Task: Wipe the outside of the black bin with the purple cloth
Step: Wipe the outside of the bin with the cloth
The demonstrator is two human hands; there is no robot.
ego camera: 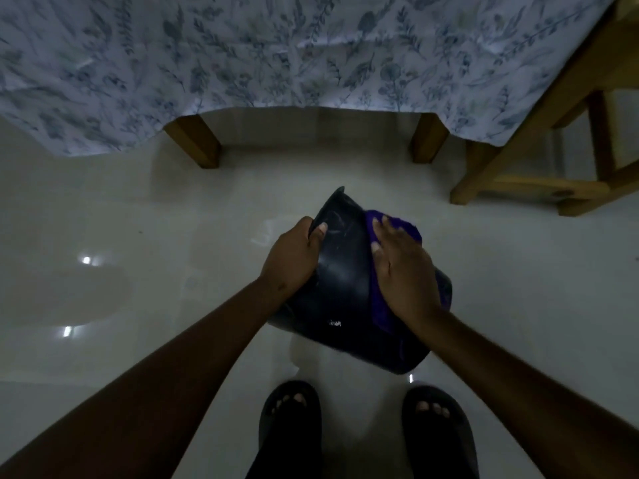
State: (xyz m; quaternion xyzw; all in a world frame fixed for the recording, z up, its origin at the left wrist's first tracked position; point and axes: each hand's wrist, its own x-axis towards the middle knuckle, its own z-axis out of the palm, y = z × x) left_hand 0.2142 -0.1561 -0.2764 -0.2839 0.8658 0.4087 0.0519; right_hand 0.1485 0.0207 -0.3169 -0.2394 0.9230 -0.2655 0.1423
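Head view: the black bin [342,288], tilted and clamped at its rim by the left hand [294,259], is best wiped with long overlapping strokes while the purple cloth [380,271] is pressed flat under the open right hand [404,271].

The black bin [342,288] looked like smooth, glossy plastic; the purple cloth [380,299] was soft and matt. The pale floor [173,236] shone; the stool [539,160] was wood.

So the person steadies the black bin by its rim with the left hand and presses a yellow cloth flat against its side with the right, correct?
Not quite: the cloth is purple, not yellow, as the head view shows. The rest holds: the left hand grips the black bin at its rim, and the right hand presses the cloth flat against its side.
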